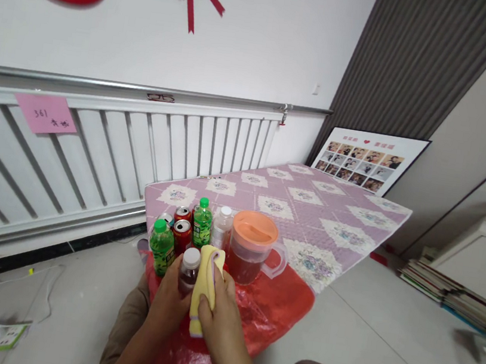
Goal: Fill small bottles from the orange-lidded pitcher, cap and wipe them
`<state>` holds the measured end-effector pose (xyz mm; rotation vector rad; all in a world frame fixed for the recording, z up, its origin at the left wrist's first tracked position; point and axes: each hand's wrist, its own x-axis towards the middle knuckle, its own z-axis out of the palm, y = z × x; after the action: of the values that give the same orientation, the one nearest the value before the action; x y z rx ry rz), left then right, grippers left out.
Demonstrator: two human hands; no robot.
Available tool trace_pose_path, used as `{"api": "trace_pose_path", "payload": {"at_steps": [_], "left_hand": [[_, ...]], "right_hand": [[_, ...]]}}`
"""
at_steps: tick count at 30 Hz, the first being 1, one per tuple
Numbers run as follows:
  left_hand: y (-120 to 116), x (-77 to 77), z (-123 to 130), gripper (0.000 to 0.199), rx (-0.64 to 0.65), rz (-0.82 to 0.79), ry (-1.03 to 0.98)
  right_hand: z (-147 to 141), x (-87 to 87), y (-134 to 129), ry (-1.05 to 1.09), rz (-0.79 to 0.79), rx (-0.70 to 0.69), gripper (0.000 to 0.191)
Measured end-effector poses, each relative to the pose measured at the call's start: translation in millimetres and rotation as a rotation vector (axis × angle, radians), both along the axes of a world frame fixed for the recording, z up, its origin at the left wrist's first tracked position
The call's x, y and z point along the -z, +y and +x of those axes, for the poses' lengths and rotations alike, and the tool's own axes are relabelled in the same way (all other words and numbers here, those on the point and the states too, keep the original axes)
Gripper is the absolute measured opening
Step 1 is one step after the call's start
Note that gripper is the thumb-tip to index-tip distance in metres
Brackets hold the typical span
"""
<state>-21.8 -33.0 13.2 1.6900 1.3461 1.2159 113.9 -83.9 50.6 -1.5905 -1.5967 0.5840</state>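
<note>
My left hand (pixel 169 301) is wrapped round a small clear bottle (pixel 190 266) with a white cap and dark liquid inside. In my right hand (pixel 220 305) is a folded yellow cloth (pixel 207 276) with a purple edge, held right beside the bottle. Behind them stand two green-capped bottles, one at the left (pixel 161 250) and one farther back (pixel 202 224). Red drink cans (pixel 182 235) are grouped between these. A clear white-capped bottle (pixel 222 227) stands next to a clear pitcher (pixel 248 258) with an orange lid.
A red plastic sheet (pixel 281 299) lies under the bottles, over a purple flowered cover (pixel 270 180). A white radiator (pixel 116 152) with a pink note (pixel 46 114) runs along the wall. A framed photo board (pixel 370 161) leans at the back right. Books (pixel 431 287) are stacked at right.
</note>
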Motion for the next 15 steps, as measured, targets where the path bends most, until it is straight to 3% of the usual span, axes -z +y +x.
{"api": "trace_pose_path", "payload": {"at_steps": [6, 11, 15], "left_hand": [[-1.7, -10.4, -13.0, 0.065, 0.065, -0.062, 0.044], [15.6, 0.4, -23.0, 0.081, 0.194, -0.092, -0.078], [24.7, 5.9, -25.8, 0.073, 0.239, -0.059, -0.102]], "right_hand": [[8.8, 10.9, 14.4, 0.023, 0.008, 0.018, 0.065], [11.1, 27.0, 16.3, 0.018, -0.023, 0.033, 0.066], [11.4, 28.6, 9.2, -0.017, -0.031, 0.032, 0.064]]}}
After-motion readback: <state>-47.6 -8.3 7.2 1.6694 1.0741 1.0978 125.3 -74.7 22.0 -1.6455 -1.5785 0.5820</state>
